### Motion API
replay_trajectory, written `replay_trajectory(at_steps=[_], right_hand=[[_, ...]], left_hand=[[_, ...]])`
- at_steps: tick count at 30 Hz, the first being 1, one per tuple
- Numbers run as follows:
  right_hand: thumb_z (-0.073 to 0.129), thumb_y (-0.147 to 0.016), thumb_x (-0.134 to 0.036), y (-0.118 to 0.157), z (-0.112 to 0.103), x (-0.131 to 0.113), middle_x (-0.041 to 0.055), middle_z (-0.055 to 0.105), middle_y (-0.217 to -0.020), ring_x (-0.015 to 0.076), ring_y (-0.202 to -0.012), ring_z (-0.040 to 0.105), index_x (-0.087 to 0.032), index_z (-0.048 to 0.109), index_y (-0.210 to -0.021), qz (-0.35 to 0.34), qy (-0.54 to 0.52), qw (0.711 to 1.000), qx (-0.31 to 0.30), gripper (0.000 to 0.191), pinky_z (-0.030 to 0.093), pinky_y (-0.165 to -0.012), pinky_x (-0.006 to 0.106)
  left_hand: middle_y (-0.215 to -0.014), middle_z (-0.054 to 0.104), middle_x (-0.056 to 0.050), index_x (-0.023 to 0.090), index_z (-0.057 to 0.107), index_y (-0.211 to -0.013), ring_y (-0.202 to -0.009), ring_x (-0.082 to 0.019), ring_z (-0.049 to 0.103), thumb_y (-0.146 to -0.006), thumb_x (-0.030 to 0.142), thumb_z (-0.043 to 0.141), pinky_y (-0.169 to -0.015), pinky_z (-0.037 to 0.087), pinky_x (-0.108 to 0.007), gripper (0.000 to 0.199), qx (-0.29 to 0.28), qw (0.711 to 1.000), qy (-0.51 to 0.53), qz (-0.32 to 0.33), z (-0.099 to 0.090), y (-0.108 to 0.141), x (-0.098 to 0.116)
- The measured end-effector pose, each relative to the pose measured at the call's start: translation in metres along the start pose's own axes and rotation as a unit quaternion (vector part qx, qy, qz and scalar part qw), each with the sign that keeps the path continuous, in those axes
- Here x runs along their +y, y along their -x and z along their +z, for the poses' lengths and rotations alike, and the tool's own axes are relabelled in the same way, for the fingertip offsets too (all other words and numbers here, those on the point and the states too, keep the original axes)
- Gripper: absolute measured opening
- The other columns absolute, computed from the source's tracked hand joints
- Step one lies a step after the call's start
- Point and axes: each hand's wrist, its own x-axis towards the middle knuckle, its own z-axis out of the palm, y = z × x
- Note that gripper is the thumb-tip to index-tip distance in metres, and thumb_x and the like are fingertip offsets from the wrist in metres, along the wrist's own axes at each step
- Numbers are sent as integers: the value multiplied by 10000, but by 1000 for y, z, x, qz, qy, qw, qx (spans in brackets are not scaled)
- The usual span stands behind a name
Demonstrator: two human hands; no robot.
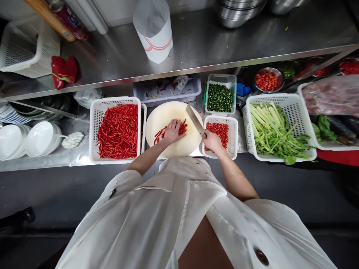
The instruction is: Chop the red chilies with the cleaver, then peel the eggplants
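Observation:
On a round, pale cutting board (157,112) lies a loose row of whole red chilies (183,127). My left hand (173,131) rests over them, its fingers stretched out and touching the chilies, which show on both sides of it. My right hand (212,140) is closed around the handle of a cleaver (194,118). The blade slants up and left over the right part of the board, apart from the chilies. Under and beside my right hand stands a white basket (235,139) with chopped red chili (218,131).
Left of the board is a white basket (92,130) full of red chilies. Behind stand a lilac tray (168,98) with scraps and a clear tub (235,89) of chopped green pieces. Leafy greens (276,130) fill a basket at right. A steel shelf (112,56) overhangs the back.

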Motion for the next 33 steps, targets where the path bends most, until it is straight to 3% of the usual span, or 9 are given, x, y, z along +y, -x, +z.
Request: replay_trajectory(at_steps=[6, 11, 17, 21, 26, 30, 33], right_hand=[[379, -1155, -379, -6, 10, -3, 213, 799, -1215, 340, -1131, 761, -168, 612, -1435, 3, 10, 1000, -20, 420, 536, -890, 373], [361, -1162, -376, -11, 13, -2, 228, 795, -1210, 350, -1128, 764, -157, 585, -1446, -2, 3, 1000, -25, 423, 534, -885, 382], [366, -1166, -362, -15, 13, -2, 228, 797, -1178, 344, -1110, 767, -146, 581, -1429, -7, 4, 1000, -25, 402, 526, -872, 370], [362, -1172, -368, -13, 15, -4, 230, 789, -1195, 346, -1122, 760, -148, 579, -1421, 1, -5, 1000, -22, 398, 526, -885, 371], [384, -1168, -344, -13, 12, -6, 230, 787, -1206, 335, -1131, 759, -146, 581, -1420, 0, -17, 1000, -26, 377, 524, -908, 361], [390, -1166, -332, -14, 11, -6, 231, 787, -1216, 339, -1143, 760, -148, 577, -1439, 1, -19, 1000, -23, 378, 529, -930, 371], [399, -1162, -329, -15, 10, -7, 227, 787, -1237, 339, -1160, 759, -157, 587, -1434, 4, -16, 1000, -23, 373, 533, -932, 369]], left_hand=[[-1672, 482, -272, 100, 409, -1714, -1610, -461, 383, -1017, 654, 614, -1352, 316, -616, 914, -6, 999, -39, -11, -5, 16, -17], [-1698, 454, -255, 101, 446, -1686, -1638, -452, 334, -991, 642, 656, -1397, 223, -596, 905, -11, 998, -28, 47, -1, -6, -10], [-1606, 518, -279, 70, 426, -1701, -1525, -454, 448, -1043, 593, 570, -1324, 331, -592, 852, -33, 998, -26, 41, 3, -14, -2], [-1615, 517, -238, 102, 442, -1693, -1531, -421, 435, -1031, 584, 615, -1342, 324, -552, 837, -13, 997, -58, 48, 3, -17, -1], [-1476, 621, -176, 151, 585, -1568, -1409, -365, 528, -1010, 578, 687, -1283, 425, -481, 710, -24, 994, -69, 77, 3, -32, -1], [-1464, 618, -192, 145, 643, -1479, -1413, -400, 517, -902, 637, 822, -1288, 419, -513, 779, -15, 994, -76, 80, -1, -30, -9], [-1475, 615, -191, 163, 658, -1454, -1428, -413, 513, -897, 634, 830, -1284, 424, -540, 749, -30, 994, -70, 82, -5, -25, -15]])
